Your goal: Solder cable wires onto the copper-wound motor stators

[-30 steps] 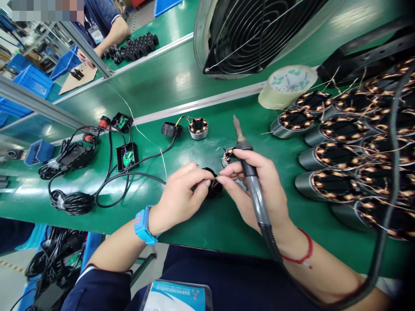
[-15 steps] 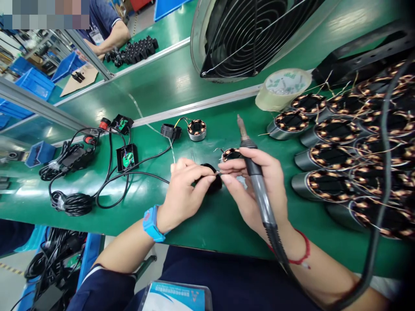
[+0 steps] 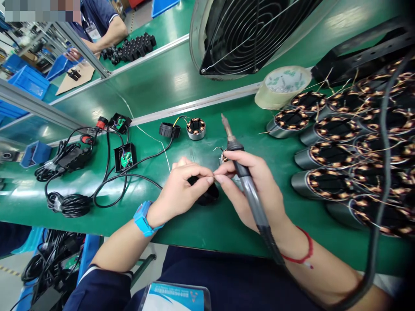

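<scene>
My left hand pinches a thin wire over a black round part lying on the green bench. My right hand meets it fingertip to fingertip, pinching the same wire, while a soldering iron rests in its grip with the tip pointing up and away. A small stator with copper windings lies just behind my right fingers, mostly hidden by them.
Another stator wired to a black cap sits further back. Several stators crowd the right side, with a tape roll and a fan behind. Black cables and small boards lie at left. A co-worker's arm is at the far bench.
Both hands shifted slightly left and stay pinched together. The soldering iron tip tilted further left. The black part now shows more below my fingers.
</scene>
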`<control>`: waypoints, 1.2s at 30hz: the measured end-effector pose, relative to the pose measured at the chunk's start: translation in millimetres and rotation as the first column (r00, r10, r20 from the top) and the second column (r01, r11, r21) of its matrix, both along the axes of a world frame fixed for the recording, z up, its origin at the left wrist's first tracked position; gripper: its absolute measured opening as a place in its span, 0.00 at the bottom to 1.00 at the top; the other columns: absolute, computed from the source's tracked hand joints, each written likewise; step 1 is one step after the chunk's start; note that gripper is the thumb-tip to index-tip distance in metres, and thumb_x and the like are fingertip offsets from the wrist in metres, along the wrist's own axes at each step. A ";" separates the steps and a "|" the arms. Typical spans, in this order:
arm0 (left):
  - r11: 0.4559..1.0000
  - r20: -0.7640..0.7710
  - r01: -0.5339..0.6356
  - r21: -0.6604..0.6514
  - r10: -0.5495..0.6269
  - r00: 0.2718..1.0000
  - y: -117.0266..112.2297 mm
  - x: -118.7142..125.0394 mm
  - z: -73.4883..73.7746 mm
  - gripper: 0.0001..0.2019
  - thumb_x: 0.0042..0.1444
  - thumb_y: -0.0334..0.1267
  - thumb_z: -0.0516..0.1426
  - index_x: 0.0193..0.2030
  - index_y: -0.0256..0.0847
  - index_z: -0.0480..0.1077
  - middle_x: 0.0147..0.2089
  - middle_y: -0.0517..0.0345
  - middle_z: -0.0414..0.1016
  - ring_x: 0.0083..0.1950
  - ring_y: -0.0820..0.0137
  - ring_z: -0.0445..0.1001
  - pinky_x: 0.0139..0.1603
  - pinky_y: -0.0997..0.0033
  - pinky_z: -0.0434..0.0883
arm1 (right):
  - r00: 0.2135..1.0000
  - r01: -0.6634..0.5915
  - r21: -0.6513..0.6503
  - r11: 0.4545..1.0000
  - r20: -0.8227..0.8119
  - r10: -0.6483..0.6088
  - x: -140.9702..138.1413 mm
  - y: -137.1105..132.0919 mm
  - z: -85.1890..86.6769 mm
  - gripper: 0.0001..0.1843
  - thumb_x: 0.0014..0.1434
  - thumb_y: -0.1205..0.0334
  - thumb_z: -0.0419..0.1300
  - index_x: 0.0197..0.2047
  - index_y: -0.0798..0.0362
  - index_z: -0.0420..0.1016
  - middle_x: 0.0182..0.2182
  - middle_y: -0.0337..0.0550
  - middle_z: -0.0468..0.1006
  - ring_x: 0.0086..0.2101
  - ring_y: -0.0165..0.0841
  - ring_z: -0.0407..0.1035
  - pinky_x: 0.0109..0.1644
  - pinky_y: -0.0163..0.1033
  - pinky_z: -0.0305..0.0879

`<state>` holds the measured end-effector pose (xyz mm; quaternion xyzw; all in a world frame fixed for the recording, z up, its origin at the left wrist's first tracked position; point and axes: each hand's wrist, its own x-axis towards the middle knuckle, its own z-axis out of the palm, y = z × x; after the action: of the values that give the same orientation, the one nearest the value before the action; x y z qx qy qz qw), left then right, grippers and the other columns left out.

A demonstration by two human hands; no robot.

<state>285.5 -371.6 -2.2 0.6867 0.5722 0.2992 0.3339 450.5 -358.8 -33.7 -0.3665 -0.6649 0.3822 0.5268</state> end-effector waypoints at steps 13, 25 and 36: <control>0.998 0.072 0.057 -0.002 -0.057 0.996 16.6 8.1 -2.6 0.09 0.65 0.33 0.51 0.33 0.40 0.67 0.31 0.62 0.74 0.36 0.73 0.70 0.49 0.68 0.64 | 0.993 0.046 -0.166 0.985 -0.101 -0.063 2.8 3.3 -3.9 0.21 0.62 0.63 0.63 0.57 0.48 0.63 0.34 0.38 0.76 0.33 0.34 0.73 0.42 0.43 0.73; 0.997 -0.033 -0.071 0.012 0.071 0.997 40.1 9.8 -20.9 0.07 0.59 0.31 0.51 0.30 0.40 0.62 0.22 0.67 0.60 0.25 0.76 0.58 0.31 0.74 0.58 | 0.973 0.180 0.094 0.979 0.126 -0.191 43.4 14.3 -1.7 0.19 0.67 0.56 0.59 0.60 0.44 0.70 0.38 0.43 0.77 0.32 0.36 0.73 0.34 0.43 0.72; 1.000 0.165 -0.003 -0.015 0.005 0.986 27.3 1.8 -25.3 0.08 0.66 0.40 0.51 0.40 0.41 0.69 0.39 0.56 0.80 0.41 0.70 0.76 0.44 0.69 0.69 | 0.976 0.218 0.081 0.972 0.008 -0.220 44.2 15.5 -17.0 0.16 0.67 0.55 0.59 0.56 0.48 0.75 0.32 0.43 0.75 0.25 0.32 0.68 0.24 0.39 0.65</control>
<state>287.3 -344.3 -27.5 0.6560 0.5461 0.3516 0.3844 494.6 -343.3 -50.7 -0.4197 -0.6396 0.2917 0.5741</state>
